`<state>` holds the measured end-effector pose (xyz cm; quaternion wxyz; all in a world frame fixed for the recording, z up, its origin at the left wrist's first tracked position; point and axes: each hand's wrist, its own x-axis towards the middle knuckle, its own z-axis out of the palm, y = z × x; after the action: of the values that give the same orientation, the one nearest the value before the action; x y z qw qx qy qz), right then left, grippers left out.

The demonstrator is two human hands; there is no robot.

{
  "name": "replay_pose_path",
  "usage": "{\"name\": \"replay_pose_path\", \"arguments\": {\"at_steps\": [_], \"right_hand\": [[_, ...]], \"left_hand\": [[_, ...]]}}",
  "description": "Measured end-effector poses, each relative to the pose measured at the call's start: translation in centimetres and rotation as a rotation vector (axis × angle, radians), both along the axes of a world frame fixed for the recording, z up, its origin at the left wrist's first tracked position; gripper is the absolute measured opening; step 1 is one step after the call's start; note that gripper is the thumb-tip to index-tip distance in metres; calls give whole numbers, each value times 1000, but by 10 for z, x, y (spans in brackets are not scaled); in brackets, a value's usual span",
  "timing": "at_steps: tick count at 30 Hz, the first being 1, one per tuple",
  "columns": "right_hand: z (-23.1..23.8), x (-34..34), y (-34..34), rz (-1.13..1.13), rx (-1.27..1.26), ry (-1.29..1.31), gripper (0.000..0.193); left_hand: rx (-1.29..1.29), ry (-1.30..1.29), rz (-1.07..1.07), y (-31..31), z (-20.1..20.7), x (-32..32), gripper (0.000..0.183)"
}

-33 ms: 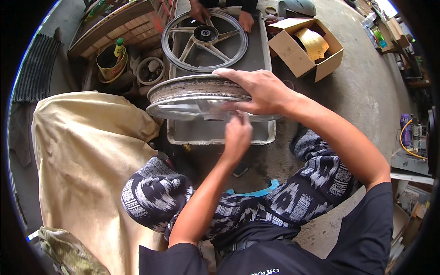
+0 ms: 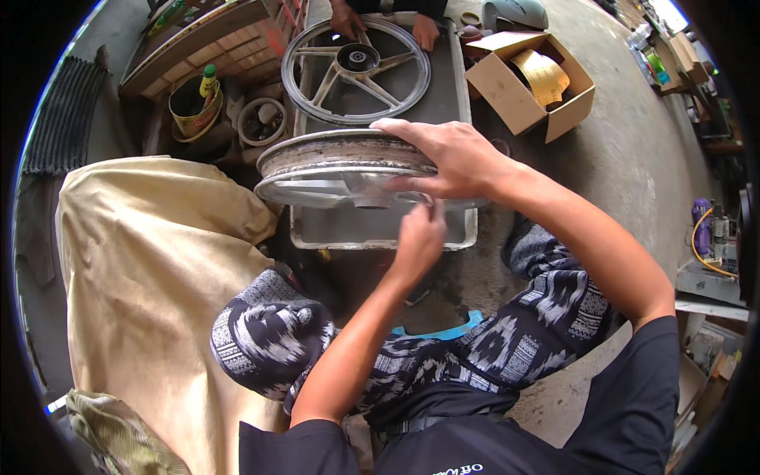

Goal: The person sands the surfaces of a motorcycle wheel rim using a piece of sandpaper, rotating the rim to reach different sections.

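The concrete floor (image 2: 633,158) carries 1 shallow tray (image 2: 324,227) and 1 cardboard box (image 2: 500,96).

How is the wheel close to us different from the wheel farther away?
The near wheel is tilted so mostly its stained outer edge shows; the far wheel turns its spoked face to us. The person's right hand holds the near wheel, while another person's hand touches the far wheel. Both are spoked wheels without tyres.

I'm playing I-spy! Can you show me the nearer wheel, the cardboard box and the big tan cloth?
Nearer wheel (image 2: 336,155), head view: the grimy outside of its rim.
Cardboard box (image 2: 502,96), head view: its side.
Big tan cloth (image 2: 150,261), head view: its draped middle.
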<state>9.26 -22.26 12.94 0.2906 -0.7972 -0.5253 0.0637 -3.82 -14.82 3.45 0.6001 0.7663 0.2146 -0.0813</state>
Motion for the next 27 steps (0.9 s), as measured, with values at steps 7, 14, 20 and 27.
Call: {"name": "replay_pose_path", "arguments": {"at_steps": [7,14,20,27], "right_hand": [[4,0,3,7,-25,42,73],[4,-2,-2,9,-30,21,74],[6,3,-7,3,-88,57,73],[4,3,-12,3,-49,44,72]], "left_hand": [[2,-24,236,16,1,5,40],[-107,38,319,24,-28,3,33],[-150,-75,95,12,-37,-7,36],[166,-54,-35,14,-10,-14,37]]}}
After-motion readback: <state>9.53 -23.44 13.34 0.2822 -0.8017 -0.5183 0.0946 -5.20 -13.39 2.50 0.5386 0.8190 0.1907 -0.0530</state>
